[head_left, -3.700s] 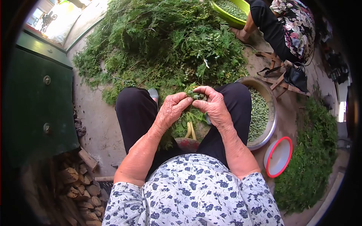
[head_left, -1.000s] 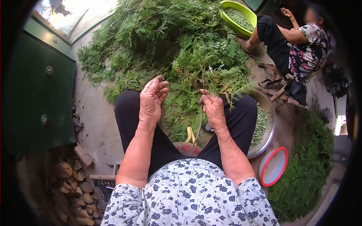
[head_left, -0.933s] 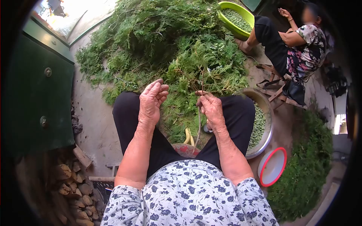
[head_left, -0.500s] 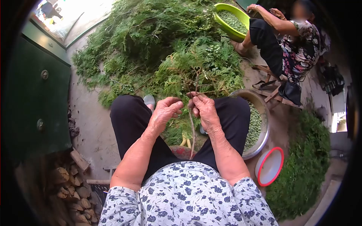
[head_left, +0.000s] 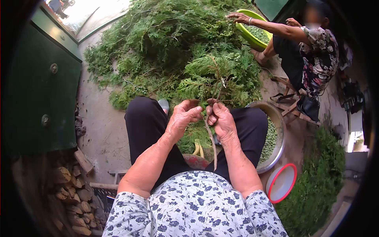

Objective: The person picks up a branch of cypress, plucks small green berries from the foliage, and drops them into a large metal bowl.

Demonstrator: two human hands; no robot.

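Across the concrete floor (head_left: 98, 126) sprawl heaped green branches (head_left: 169, 43).

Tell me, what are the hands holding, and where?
The right hand grips a branch by its bare stem, under the foliage; the left hand touches it, grip unclear.

Both bare forearms, the left forearm (head_left: 148, 162) and the right forearm (head_left: 241, 170), extend forward from the torso over the thighs and converge, bringing the hands just beside each other between the knees. The bare left hand (head_left: 182, 116) is back-up, wrist straight, fingers bent and thumb pinched toward its fingertips. The bare right hand (head_left: 223, 120) is back-up, fingers curled closed in a firm grip.
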